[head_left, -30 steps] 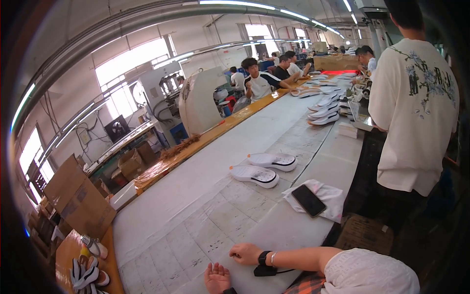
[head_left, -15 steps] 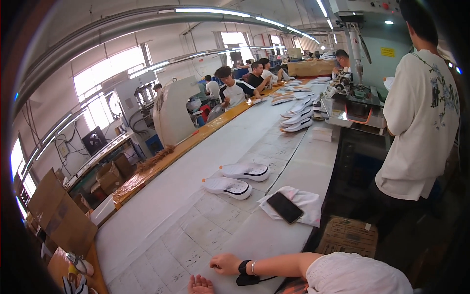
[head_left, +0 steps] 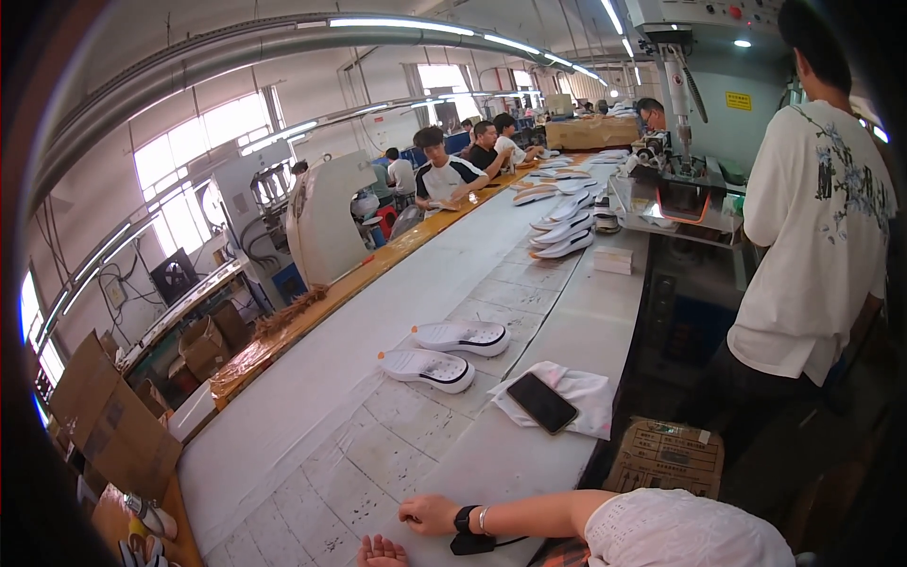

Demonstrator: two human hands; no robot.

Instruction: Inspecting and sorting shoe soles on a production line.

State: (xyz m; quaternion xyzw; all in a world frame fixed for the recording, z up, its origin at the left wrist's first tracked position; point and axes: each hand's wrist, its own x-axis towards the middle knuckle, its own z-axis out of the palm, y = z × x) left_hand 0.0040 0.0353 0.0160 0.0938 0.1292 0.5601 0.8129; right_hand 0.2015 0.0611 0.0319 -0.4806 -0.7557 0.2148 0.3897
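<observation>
- So right hand (head_left: 430, 515) curls its fingers inward, can't tell if pinching
- left hand (head_left: 381, 552) palm up, fingers close, slightly bent
- white shoe parts (head_left: 427, 369) on table (head_left: 312, 354), well beyond both

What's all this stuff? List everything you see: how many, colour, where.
Work surface: one, white, centre.
Nearer shoe soles: two, white with black edging, centre.
Farther shoe soles: several, mostly white, beyond the nearer pair.
Cloth: one, white, right of centre.
Phone: one, black, on the cloth.
Cardboard boxes: several, brown, left and lower right.
Machines: several, pale, left and upper right.
Ceiling lights: several, white, overhead.
Standing person: one, white top, right.
Other people: several, mixed tops, upper middle.
Watch: one, black, right wrist.
Left hand: one, bare, palm up, bottom edge.
Right hand: one, bare, curled, lower middle.
</observation>
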